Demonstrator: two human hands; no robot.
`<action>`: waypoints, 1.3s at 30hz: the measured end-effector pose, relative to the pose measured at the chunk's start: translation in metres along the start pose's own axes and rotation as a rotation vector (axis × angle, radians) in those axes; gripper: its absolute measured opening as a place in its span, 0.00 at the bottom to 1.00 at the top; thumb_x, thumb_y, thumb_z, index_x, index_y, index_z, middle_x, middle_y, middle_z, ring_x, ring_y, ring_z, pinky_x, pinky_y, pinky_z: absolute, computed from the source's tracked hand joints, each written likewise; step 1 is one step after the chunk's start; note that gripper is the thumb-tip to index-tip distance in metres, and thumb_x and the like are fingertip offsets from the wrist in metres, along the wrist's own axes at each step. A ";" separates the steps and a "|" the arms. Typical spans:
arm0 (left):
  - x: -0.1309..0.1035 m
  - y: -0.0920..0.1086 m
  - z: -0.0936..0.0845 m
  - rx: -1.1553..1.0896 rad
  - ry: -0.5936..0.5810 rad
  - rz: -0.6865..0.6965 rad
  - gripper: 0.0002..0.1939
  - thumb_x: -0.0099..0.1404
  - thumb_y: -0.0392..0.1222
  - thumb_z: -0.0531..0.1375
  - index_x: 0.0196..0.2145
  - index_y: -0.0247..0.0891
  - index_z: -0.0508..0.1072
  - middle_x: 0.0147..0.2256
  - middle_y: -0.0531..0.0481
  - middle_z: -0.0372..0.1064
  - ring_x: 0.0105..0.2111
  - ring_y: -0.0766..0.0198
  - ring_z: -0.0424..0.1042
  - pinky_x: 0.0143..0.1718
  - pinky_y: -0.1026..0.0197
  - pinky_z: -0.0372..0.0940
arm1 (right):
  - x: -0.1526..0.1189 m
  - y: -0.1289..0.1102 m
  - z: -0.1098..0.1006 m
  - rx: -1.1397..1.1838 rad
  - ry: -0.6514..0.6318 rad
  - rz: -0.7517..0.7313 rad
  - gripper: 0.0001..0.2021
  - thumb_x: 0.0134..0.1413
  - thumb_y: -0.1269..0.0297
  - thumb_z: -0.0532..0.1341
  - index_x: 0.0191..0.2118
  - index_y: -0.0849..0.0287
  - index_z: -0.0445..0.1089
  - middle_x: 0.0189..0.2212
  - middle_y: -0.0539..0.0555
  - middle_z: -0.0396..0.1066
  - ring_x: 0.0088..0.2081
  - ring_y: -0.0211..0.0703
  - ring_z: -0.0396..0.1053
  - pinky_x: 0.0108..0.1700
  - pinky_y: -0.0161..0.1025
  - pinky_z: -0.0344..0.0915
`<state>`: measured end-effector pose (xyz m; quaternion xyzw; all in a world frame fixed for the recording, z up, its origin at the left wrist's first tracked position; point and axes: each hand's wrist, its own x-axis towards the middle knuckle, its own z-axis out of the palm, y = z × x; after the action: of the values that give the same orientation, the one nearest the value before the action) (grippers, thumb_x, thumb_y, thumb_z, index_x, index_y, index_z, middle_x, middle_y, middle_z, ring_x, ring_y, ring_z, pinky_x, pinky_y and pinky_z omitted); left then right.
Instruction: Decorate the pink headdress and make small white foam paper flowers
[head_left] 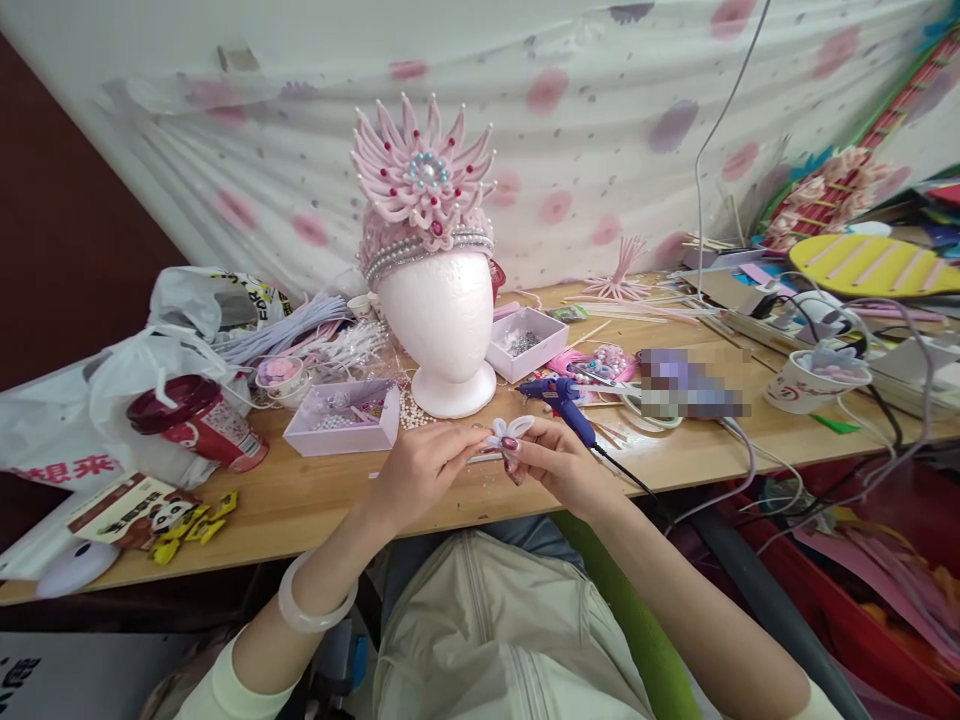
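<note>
The right hand (568, 462) pinches a white flower (519, 425) in its fingertips; the left hand (420, 468) pinches its left side. The flower sits between them, above the table (300, 510), with the glue gun (564, 402) and foam head (442, 325) just beyond.

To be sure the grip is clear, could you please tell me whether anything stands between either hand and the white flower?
Nothing visible does: the left hand and right hand both touch the flower, and the glue gun lies beyond it.

1 lidded red cup (214, 432) stands beside a white bag (60, 415).
</note>
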<state>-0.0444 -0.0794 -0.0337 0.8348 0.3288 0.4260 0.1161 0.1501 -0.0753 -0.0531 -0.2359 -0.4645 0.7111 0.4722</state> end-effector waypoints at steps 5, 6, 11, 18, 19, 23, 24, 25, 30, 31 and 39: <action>-0.002 0.000 -0.003 -0.004 -0.012 0.014 0.11 0.65 0.36 0.59 0.41 0.45 0.80 0.34 0.47 0.81 0.32 0.61 0.78 0.34 0.64 0.69 | 0.003 0.004 -0.007 0.134 -0.041 0.105 0.08 0.42 0.64 0.74 0.27 0.60 0.76 0.20 0.50 0.72 0.20 0.31 0.66 0.23 0.27 0.63; -0.002 0.000 -0.003 0.000 -0.006 0.017 0.11 0.65 0.36 0.59 0.41 0.45 0.80 0.33 0.48 0.81 0.30 0.62 0.78 0.33 0.65 0.69 | 0.003 0.005 -0.008 0.139 -0.052 0.113 0.08 0.43 0.64 0.74 0.28 0.60 0.76 0.21 0.50 0.73 0.20 0.31 0.66 0.24 0.27 0.64; -0.008 -0.002 -0.002 0.033 0.037 0.029 0.12 0.66 0.34 0.58 0.42 0.44 0.80 0.34 0.47 0.81 0.29 0.63 0.78 0.31 0.66 0.69 | 0.003 0.001 -0.013 0.022 -0.169 0.102 0.11 0.50 0.58 0.70 0.32 0.62 0.77 0.27 0.53 0.74 0.25 0.33 0.69 0.29 0.31 0.69; -0.013 -0.004 0.001 0.090 0.066 0.024 0.10 0.64 0.36 0.60 0.40 0.45 0.81 0.32 0.47 0.81 0.27 0.62 0.78 0.30 0.64 0.69 | 0.003 -0.005 -0.013 -0.244 -0.182 -0.026 0.13 0.56 0.56 0.65 0.33 0.63 0.76 0.27 0.53 0.74 0.26 0.37 0.71 0.32 0.34 0.68; -0.013 -0.003 0.002 0.097 0.082 0.034 0.10 0.64 0.36 0.60 0.39 0.45 0.81 0.31 0.48 0.81 0.26 0.62 0.77 0.30 0.65 0.68 | 0.003 -0.005 -0.012 -0.268 -0.177 -0.036 0.13 0.56 0.56 0.65 0.33 0.63 0.76 0.26 0.53 0.74 0.26 0.37 0.71 0.32 0.34 0.68; -0.014 0.002 0.005 0.011 0.143 -0.011 0.12 0.61 0.33 0.62 0.39 0.47 0.81 0.30 0.49 0.81 0.24 0.63 0.76 0.29 0.65 0.69 | 0.003 -0.006 -0.008 -0.277 -0.150 -0.083 0.13 0.55 0.55 0.65 0.32 0.62 0.77 0.25 0.52 0.73 0.26 0.37 0.70 0.31 0.34 0.69; -0.014 0.002 0.006 -0.032 0.161 -0.052 0.13 0.61 0.33 0.62 0.39 0.48 0.81 0.30 0.50 0.81 0.24 0.63 0.76 0.30 0.65 0.69 | 0.002 -0.006 -0.007 -0.267 -0.150 -0.094 0.13 0.55 0.55 0.65 0.32 0.62 0.77 0.25 0.52 0.73 0.25 0.37 0.70 0.31 0.34 0.69; -0.015 0.003 0.008 -0.074 0.182 -0.100 0.12 0.61 0.33 0.62 0.39 0.48 0.82 0.30 0.50 0.81 0.24 0.63 0.76 0.29 0.64 0.69 | 0.002 -0.007 -0.006 -0.261 -0.154 -0.102 0.13 0.55 0.55 0.65 0.32 0.62 0.77 0.25 0.52 0.73 0.25 0.37 0.70 0.31 0.34 0.69; -0.020 0.005 0.016 -0.125 0.263 -0.236 0.10 0.61 0.35 0.63 0.36 0.47 0.82 0.29 0.50 0.80 0.26 0.61 0.77 0.28 0.64 0.68 | 0.002 -0.008 -0.004 -0.295 -0.170 -0.137 0.14 0.56 0.54 0.65 0.33 0.62 0.78 0.24 0.53 0.73 0.25 0.37 0.70 0.31 0.35 0.70; -0.020 0.005 0.017 -0.095 0.278 -0.220 0.10 0.61 0.34 0.63 0.36 0.47 0.82 0.29 0.50 0.80 0.25 0.62 0.77 0.28 0.64 0.67 | 0.002 -0.008 -0.004 -0.305 -0.170 -0.139 0.14 0.55 0.54 0.65 0.33 0.62 0.78 0.24 0.53 0.73 0.25 0.37 0.70 0.31 0.34 0.70; -0.019 0.001 0.009 0.119 0.141 0.058 0.14 0.62 0.32 0.61 0.41 0.47 0.81 0.32 0.48 0.81 0.27 0.62 0.78 0.31 0.63 0.70 | -0.002 -0.014 -0.004 -0.236 -0.182 -0.042 0.13 0.54 0.56 0.66 0.33 0.62 0.77 0.26 0.53 0.74 0.25 0.37 0.70 0.30 0.34 0.70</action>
<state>-0.0448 -0.0918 -0.0512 0.8175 0.3365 0.4664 0.0306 0.1604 -0.0731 -0.0429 -0.2148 -0.5906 0.6598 0.4119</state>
